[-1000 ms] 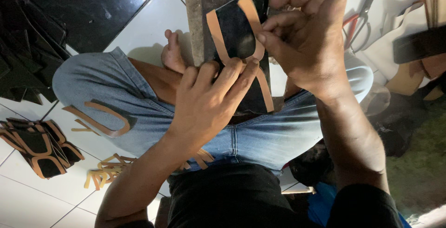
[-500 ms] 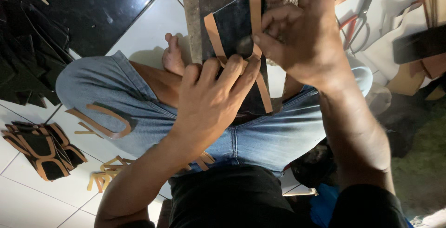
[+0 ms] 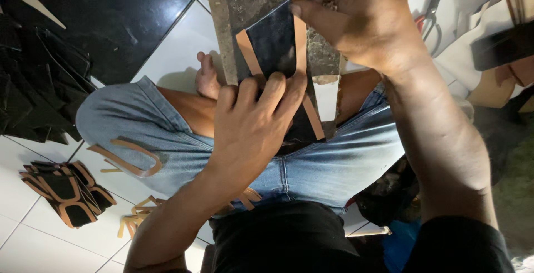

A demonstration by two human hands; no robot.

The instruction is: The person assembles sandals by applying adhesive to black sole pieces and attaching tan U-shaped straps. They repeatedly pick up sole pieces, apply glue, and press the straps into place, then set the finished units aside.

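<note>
The person wears light blue denim jeans [image 3: 311, 167], faded and pale along the thighs, with a visible centre seam and a cuff edge showing to the left of the left hand [image 3: 250, 134]. Just below that hand begins a black top [image 3: 278, 239], plain as far as the dim light allows. Its dark sleeve [image 3: 461, 248] ends well below the right hand [image 3: 361, 20], short of the elbow, leaving both forearms bare. A bare foot [image 3: 207, 77] shows just left of the left hand's fingertips. No rings or watch show clearly.
</note>
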